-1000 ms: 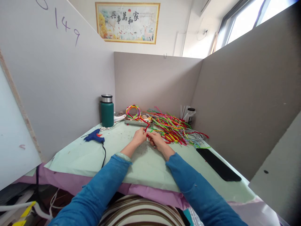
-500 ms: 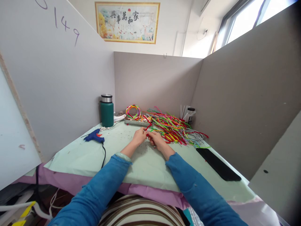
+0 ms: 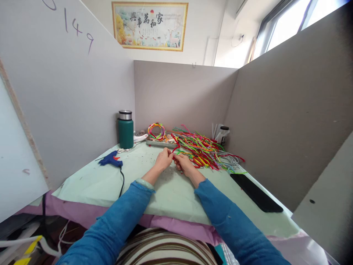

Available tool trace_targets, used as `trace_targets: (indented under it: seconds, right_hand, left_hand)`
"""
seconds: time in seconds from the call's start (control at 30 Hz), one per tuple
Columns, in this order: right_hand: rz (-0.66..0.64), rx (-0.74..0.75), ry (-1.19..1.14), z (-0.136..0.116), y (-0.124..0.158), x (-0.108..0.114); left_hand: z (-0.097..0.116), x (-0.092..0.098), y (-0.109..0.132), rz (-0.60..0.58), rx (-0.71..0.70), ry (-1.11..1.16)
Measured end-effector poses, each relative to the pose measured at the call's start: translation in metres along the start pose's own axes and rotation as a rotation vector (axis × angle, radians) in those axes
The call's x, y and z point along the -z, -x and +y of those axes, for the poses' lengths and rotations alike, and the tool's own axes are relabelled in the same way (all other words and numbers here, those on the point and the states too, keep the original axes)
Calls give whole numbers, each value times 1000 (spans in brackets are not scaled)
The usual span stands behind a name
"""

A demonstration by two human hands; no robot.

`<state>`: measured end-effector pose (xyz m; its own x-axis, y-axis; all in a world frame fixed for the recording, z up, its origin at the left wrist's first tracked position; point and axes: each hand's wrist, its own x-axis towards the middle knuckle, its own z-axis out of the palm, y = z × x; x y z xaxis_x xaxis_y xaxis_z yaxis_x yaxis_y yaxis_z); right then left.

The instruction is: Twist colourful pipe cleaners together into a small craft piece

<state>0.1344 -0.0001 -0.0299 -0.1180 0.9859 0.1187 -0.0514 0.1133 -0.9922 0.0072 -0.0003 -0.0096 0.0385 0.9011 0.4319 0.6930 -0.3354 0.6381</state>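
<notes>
left hand [image 3: 164, 159] and right hand [image 3: 184, 163] pinch a red fuzzy pipe cleaner [image 3: 177, 144], its kinked free end extending away beyond their fingertips.

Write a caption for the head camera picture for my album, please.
Left hand and right hand hold a thin fuzzy red stem near a tangled multicoloured heap of fuzzy stems.

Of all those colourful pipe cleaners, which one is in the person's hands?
The red pipe cleaner held between the left hand and right hand, its bent end sticking out; those in the multicoloured pile lie unheld.
</notes>
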Motion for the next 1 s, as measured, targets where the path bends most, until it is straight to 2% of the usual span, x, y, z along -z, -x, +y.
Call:
trace_targets:
  seconds: [0.4, 1.0]
  right_hand:
    - [10, 4, -41, 1, -2, 1]
    - [11, -32, -32, 1, -2, 1]
  left_hand:
    - [-2, 0, 1, -4, -90, -95]
    - [2, 3, 4, -2, -107, -25]
